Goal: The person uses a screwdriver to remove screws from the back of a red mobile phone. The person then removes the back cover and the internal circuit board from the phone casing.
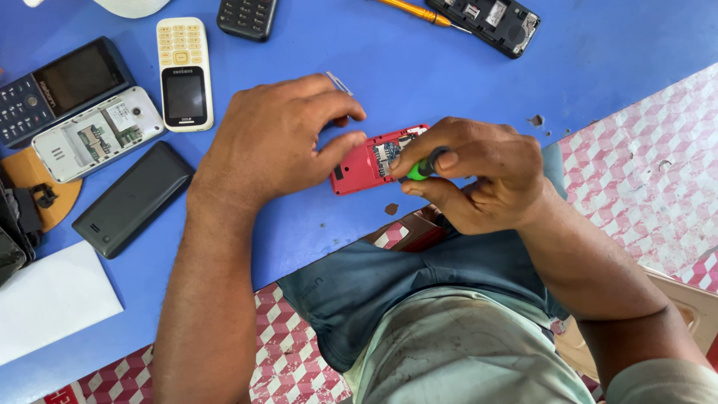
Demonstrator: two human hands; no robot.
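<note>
Red phone (357, 166), light/fragile w/ board exposed: left hand (273, 138) pinches edges, right hand (479, 172) grips green-handled tool (420, 169), prob. screwdriver.

a phone repair bench: opened handsets (96, 133) and a screwdriver (419, 11) on blue table (598, 45).
</note>
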